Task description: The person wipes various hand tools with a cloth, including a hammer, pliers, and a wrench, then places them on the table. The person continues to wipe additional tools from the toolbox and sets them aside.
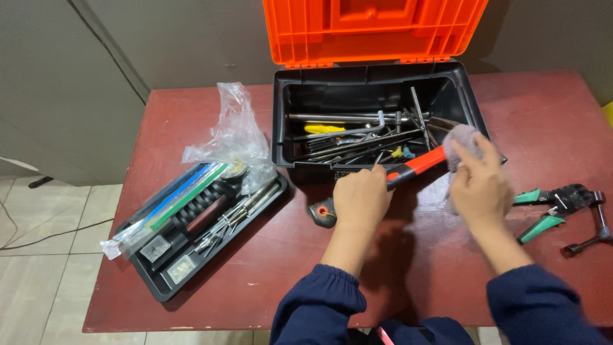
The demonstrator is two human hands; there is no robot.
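Landmark = black plastic toolbox w/ orange lid up, at the far edge of the dark red wooden table.

Room: near edge of table in front of the box is bare on both sides of the arms; far right corner beside the box also bare. Left of the box it's tight.

Left hand, just in front of the box's front wall, fingers closed around the red-and-black handle of a hammer; handle butt sticks out toward the left below the hand, head end slants up over the box's right front corner. Right hand at that corner, fingers pressing a grey cloth onto the hammer's head end.

Around: left of box, black insert tray lies askew w/ bits, small metal tools, blue/green strips; crumpled clear plastic bag on its far end, touching the box. Right of box, well apart: green-handled pliers and a metal T-wrench.

In box: long metal rods, wrenches, yellow-handled tool, jumbled.
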